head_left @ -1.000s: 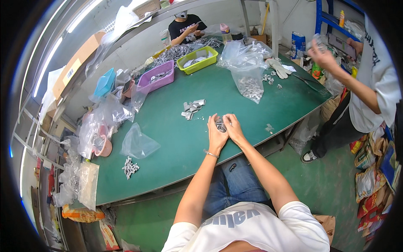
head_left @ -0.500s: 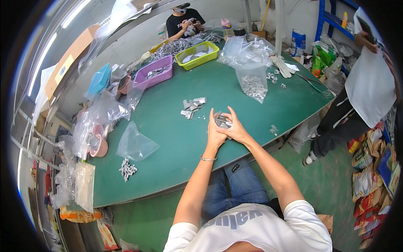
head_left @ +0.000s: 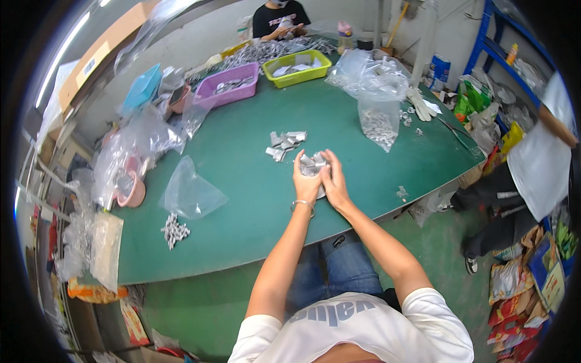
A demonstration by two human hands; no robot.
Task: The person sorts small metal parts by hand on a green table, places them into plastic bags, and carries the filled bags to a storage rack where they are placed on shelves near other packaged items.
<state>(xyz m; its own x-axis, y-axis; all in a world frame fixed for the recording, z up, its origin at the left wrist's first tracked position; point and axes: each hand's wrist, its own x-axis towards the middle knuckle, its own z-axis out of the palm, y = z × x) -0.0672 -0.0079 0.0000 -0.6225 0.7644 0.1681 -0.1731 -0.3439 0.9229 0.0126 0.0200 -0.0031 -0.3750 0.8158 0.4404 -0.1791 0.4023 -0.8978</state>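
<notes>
My left hand [head_left: 307,183] and right hand [head_left: 336,184] curve toward each other in a narrow cup, and between them sits a cluster of grey metal pieces [head_left: 313,163]. The cluster is above the near part of the worktop [head_left: 254,212]; whether my palms rest on the surface, I cannot tell. My fingers point to the far side, with gaps at the fingertips where pieces show.

To hold this handful well, I would press evenly from left and right, since loose, angular pieces like these could slide out through the far gap or below my palms. Light pressure seems enough; squeezing hard might dig the edges into my bare skin. Levelling both wrists would help the cluster stay together.

A loose pile of similar pieces [head_left: 286,145] lies just beyond my hands, slightly to the left, so I should mind my fingertips there and not scatter it. Another pile of small grey parts [head_left: 175,232] lies well to the left, just nearer than a flattened clear bag [head_left: 192,189]. Working low over the worktop seems wise: anything dropped would then fall only a little way.
</notes>
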